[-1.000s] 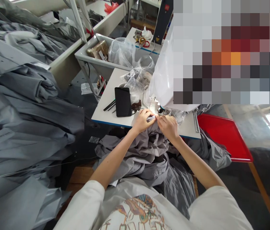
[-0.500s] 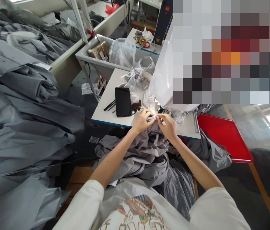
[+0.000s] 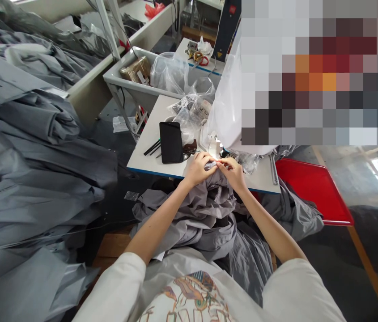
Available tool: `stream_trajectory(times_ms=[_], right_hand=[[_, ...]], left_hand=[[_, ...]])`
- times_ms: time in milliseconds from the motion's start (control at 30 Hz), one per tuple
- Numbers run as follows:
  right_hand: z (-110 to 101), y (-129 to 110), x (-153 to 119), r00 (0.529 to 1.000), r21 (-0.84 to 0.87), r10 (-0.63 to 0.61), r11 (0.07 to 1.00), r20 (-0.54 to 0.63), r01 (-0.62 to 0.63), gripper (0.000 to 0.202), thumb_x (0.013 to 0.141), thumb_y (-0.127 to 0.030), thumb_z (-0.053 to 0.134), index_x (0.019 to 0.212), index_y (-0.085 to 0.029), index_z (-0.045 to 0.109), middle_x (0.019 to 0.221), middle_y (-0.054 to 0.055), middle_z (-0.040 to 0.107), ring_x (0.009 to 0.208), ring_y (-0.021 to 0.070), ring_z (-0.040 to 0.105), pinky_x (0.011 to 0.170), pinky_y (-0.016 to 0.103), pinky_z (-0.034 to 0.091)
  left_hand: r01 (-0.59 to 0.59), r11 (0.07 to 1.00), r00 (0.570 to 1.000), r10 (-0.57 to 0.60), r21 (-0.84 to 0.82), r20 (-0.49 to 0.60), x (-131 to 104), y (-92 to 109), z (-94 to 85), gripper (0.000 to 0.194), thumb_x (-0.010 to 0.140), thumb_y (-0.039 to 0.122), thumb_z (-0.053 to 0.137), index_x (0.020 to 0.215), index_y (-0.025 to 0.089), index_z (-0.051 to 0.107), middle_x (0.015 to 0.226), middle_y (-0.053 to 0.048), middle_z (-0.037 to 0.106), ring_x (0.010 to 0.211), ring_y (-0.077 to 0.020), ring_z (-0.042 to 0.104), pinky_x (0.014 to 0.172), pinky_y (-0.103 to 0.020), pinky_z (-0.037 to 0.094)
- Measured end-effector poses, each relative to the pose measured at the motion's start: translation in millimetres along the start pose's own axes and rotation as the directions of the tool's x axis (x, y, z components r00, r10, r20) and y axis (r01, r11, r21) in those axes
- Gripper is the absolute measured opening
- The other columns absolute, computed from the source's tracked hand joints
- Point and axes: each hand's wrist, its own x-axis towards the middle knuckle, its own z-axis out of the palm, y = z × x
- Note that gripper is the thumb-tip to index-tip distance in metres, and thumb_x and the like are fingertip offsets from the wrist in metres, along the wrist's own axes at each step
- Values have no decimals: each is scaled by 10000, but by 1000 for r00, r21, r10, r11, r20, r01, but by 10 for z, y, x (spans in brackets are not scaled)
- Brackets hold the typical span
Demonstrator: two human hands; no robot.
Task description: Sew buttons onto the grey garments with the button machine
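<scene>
Grey fabric (image 3: 189, 219) lies bunched over my lap and rises to the front edge of the white table (image 3: 148, 152). My left hand (image 3: 199, 170) grips a fold of it beside the white sewing machine (image 3: 229, 116). Fingertips of my right hand (image 3: 231, 173) pinch the same cloth, close to the left fingertips. Both hands are just in front of the machine's lower part. Left of them, a black phone (image 3: 171, 142) rests on the table.
Dark pens (image 3: 152, 146) and clear plastic bags (image 3: 192, 114) share the table. A grey trough (image 3: 111, 74) stands behind. Large grey fabric piles (image 3: 34, 179) fill the left side. A red tray-like seat (image 3: 312, 188) is at the right.
My right hand has shifted slightly left, its fingertips now nearer the left ones. My left hand keeps its grip on the fabric.
</scene>
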Motion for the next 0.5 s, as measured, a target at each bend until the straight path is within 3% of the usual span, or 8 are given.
stream_trajectory(times_ms=[167,333,400,500], right_hand=[[-19,-79,-69,996,-56,-58,997,-63,54,230,902,-349,542,961,-192,700,934,48,660,819,150,586,645,254,444],[-223,-68,68,962,-325,-148,943,-228,69,236,909,-278,487,937,-177,698,937,68,678,888,186,599,746,288,465],[-315,-53,182,983,-472,-84,882,-166,-4,227,889,-262,500,908,-171,708,887,73,692,830,198,612,742,297,455],[-394,-55,349,996,-681,87,731,22,-49,225,875,-237,507,913,-179,721,874,79,702,807,217,623,712,294,427]], left_hand=[[-4,1000,1000,4,2,3,2,-4,-4,172,813,306,661,951,210,623,1024,-34,598,1012,-196,524,939,-334,415],[14,1000,1000,-14,-8,6,-2,-5,4,191,808,320,672,959,213,628,1040,-42,590,1025,-196,525,952,-333,419],[24,1000,1000,-24,-4,10,-4,-5,9,186,810,319,669,960,217,627,1048,-43,590,1028,-199,526,960,-339,418],[26,1000,1000,-26,3,7,-3,-5,15,184,809,318,670,958,220,625,1041,-41,596,1019,-197,533,958,-340,418]])
